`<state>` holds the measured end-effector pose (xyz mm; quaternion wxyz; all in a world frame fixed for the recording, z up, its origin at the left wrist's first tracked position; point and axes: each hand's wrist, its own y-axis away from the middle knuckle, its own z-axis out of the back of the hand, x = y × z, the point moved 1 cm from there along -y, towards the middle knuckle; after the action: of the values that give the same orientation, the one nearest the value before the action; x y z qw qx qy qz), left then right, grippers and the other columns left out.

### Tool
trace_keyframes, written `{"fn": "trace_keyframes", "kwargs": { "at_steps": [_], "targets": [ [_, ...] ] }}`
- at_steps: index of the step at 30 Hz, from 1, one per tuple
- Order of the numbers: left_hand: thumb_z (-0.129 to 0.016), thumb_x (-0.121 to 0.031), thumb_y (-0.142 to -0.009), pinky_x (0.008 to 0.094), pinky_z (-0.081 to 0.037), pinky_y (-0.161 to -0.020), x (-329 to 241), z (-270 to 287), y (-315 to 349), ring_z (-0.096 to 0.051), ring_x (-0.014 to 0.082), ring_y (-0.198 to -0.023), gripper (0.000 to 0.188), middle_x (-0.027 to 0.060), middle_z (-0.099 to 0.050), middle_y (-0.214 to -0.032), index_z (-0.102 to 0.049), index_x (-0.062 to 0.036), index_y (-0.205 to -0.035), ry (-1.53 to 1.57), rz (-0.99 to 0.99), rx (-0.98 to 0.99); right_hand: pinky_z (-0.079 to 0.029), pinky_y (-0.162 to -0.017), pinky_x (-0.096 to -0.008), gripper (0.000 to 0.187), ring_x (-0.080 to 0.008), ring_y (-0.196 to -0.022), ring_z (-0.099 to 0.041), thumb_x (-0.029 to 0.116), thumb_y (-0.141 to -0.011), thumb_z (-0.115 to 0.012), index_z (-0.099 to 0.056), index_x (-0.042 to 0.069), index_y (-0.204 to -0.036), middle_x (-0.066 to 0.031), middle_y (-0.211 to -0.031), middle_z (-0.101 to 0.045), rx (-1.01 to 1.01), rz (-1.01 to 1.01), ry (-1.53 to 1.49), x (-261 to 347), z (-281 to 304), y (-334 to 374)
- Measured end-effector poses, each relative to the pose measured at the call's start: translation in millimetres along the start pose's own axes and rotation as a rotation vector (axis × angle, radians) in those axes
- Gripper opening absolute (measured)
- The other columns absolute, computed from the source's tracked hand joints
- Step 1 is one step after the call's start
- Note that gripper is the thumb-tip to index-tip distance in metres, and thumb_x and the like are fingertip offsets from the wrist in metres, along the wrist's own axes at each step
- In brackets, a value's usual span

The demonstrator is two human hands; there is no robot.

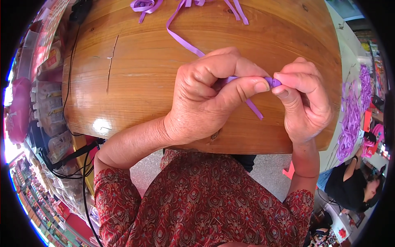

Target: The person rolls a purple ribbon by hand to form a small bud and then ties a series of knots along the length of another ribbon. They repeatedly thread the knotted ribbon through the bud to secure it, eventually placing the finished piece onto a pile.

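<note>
Over the near right part of the wooden table, both my hands meet at a purple ribbon (183, 42). Thumb and forefinger of my left hand (210, 94) are closed on it. My right hand (306, 96) pinches the small rolled or folded bit of the same ribbon (275, 82) between thumb and fingertips. One short ribbon end hangs below the left thumb; a longer length runs up and away across the table to the far edge of the view. Whether the small bit is a knot or a coil is hidden by my fingertips.
On the wooden table (144, 94) lie a thin brown twig-like stick (112, 57) at left and a looped purple ribbon bundle (146, 5) at the far side. A black cable (70, 74) follows the left edge. More purple ribbons (349, 119) cover a pale surface at right; a person (349, 185) sits beyond.
</note>
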<state>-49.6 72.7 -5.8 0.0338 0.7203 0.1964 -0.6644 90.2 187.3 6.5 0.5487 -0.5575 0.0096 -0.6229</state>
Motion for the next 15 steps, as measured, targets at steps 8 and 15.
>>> {"fn": "trace_keyframes", "kwargs": {
  "at_steps": [8,15],
  "targets": [
    [-0.067,-0.002,-0.081,0.0229,-0.037,-0.056,-6.5,0.5,-2.0,-0.047,0.0088,-0.063,0.01,0.0022,-0.055,-0.071,-0.068,-0.0016,-0.091,-0.223,-0.191,0.077,-0.037,-0.058,-0.0258,0.015,-0.0163,-0.067,-0.049,0.005,-0.075,-0.071,-0.063,-0.002,-0.086,-0.0098,-0.08,-0.058,0.091,0.024,0.029,7.2,9.9,-3.7],
    [-0.069,0.001,-0.078,0.0237,-0.035,-0.054,-9.1,0.5,-2.8,-0.045,0.0102,-0.059,0.011,0.0029,-0.054,-0.068,-0.067,-0.0011,-0.089,-0.252,-0.199,0.12,-0.036,-0.057,-0.0288,0.017,-0.0175,-0.064,-0.05,0.01,-0.074,-0.072,-0.063,-0.001,-0.084,-0.0091,-0.078,-0.058,0.129,0.075,0.092,12.4,11.6,-3.0]
  ]
}}
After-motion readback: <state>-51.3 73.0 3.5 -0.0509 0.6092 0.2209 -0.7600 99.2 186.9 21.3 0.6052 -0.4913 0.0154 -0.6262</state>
